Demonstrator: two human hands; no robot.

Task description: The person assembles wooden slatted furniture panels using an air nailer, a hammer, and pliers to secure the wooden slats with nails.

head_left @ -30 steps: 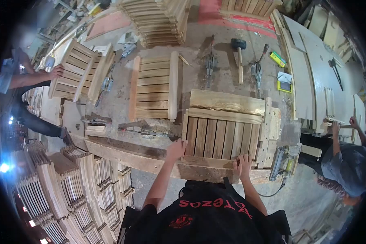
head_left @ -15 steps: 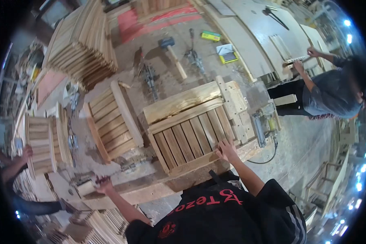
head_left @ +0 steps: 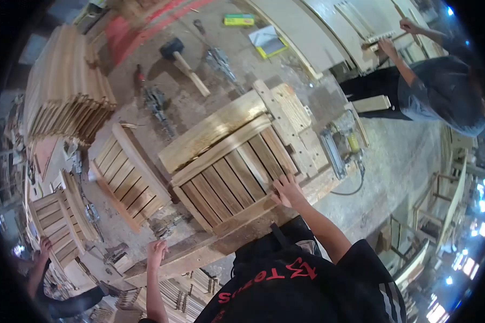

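Observation:
A slatted wooden panel (head_left: pixel 226 180) lies in front of me on the bench, its near rail along the bench edge. My right hand (head_left: pixel 288 192) is at the panel's near right corner, fingers curled over the rail. A thick light board (head_left: pixel 215 129) lies along the panel's far side, and a wooden block with holes (head_left: pixel 285 116) stands at its right end. My left hand (head_left: pixel 156 252) is over the front edge of the bench, left of the panel and apart from it. Its fingers are curled; whether something small is in them is hidden.
Another slatted panel (head_left: pixel 126 180) lies to the left. Beyond are a mallet (head_left: pixel 184 65), metal clamps (head_left: pixel 156 105) and a yellow-green box (head_left: pixel 238 20). A nail gun (head_left: pixel 337 151) with a hose is at right. Slats are stacked (head_left: pixel 64 86) at far left. Co-workers stand on both sides.
My left hand has moved right, nearer to my body and the panel. My right hand stays on the panel's corner. The whole view has turned and shifted.

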